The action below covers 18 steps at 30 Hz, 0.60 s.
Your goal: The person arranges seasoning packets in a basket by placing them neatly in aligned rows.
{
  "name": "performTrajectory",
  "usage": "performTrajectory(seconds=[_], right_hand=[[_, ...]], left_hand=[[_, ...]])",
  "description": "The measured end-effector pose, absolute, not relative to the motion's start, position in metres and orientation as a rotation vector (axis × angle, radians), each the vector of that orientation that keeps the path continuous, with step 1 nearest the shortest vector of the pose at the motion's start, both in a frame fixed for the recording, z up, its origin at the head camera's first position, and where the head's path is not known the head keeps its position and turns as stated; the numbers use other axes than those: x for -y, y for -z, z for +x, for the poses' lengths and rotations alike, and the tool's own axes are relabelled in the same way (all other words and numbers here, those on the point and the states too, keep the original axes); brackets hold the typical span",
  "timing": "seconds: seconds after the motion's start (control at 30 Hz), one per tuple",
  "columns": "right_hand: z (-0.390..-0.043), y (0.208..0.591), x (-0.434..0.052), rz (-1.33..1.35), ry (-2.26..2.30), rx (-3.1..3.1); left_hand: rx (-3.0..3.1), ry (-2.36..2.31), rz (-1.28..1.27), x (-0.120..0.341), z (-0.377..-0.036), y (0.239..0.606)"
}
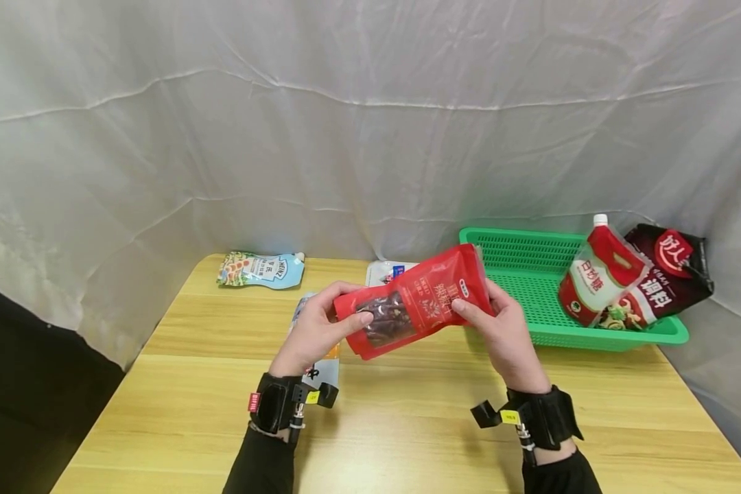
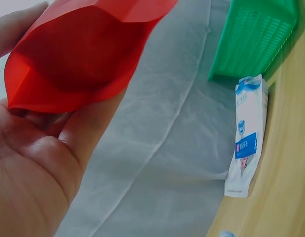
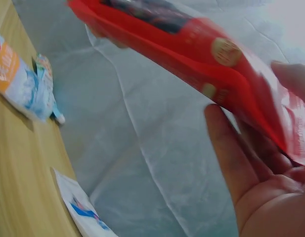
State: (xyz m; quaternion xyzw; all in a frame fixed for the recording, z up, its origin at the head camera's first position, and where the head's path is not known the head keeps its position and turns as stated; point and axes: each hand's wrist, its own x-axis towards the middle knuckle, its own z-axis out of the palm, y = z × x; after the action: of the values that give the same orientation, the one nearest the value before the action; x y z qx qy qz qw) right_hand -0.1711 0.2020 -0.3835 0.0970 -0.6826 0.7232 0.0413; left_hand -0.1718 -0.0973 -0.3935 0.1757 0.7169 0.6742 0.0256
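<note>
Both hands hold a red snack pouch with a clear window above the wooden table. My left hand grips its lower left end, thumb over the window. My right hand grips its upper right end. In the left wrist view the red pouch lies across the palm and fingers. In the right wrist view the pouch runs diagonally, pinched between thumb and fingers.
A green basket stands at the back right, holding a red-and-white spouted pouch and a dark bag. A light-blue spouted pouch lies at the back left. A white packet lies behind the hands, another packet under the left wrist.
</note>
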Motion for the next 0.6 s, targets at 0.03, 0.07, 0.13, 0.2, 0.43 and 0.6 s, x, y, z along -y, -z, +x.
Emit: performTrajectory(seconds=[0.03, 0.07, 0.13, 0.2, 0.43, 0.6], right_hand=[[-0.171, 0.384, -0.200, 0.300, -2.248, 2.038], [-0.171, 0.385, -0.199, 0.307, -2.285, 1.981], [-0.171, 0.386, -0.196, 0.332, -2.361, 1.869], [-0.170, 0.387, -0.193, 0.359, -2.416, 1.773], [-0.170, 0.389, -0.186, 0.429, -2.515, 1.576], [-0.170, 0.393, -0.180, 0.440, -2.513, 1.585]], left_hand=[[-2.203, -2.101, 0.548, 0.096, -0.172, 0.393], [-2.194, -2.113, 0.549, 0.095, -0.172, 0.393], [-2.178, -2.134, 0.547, 0.093, -0.171, 0.393], [-2.159, -2.153, 0.547, 0.092, -0.171, 0.393], [-2.151, -2.196, 0.544, 0.090, -0.172, 0.393], [-2.148, -2.213, 0.529, 0.090, -0.172, 0.393]])
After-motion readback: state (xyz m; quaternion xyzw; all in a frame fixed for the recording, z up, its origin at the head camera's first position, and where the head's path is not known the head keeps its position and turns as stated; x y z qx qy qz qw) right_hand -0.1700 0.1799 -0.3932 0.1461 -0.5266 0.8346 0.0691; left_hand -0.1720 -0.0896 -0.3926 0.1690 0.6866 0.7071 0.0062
